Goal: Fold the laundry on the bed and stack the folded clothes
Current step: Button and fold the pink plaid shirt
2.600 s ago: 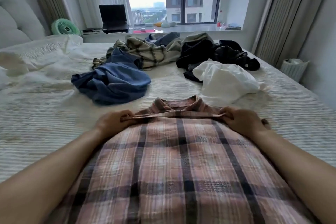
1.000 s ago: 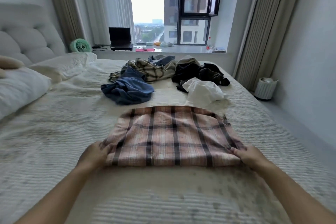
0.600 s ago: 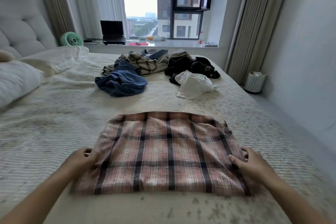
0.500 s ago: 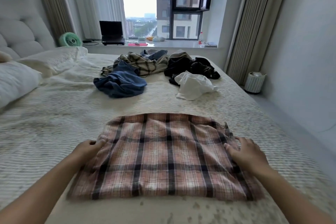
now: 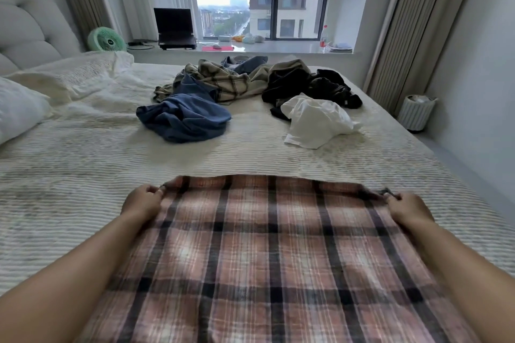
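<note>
A pink plaid shirt lies partly folded on the bed, filling the near middle of the view. My left hand pinches its far left corner. My right hand pinches its far right corner. Both hands hold the far edge stretched between them. Unfolded laundry lies further up the bed: a blue garment, a white garment, a beige checked garment and a black garment.
Pillows and a padded headboard are at the left. The window sill behind the bed carries a laptop and a green fan. A white bin stands on the floor right of the bed.
My hands slid from the shirt's near corners up its sides to the far corners and took hold of them. The shirt now lies closer under me.
</note>
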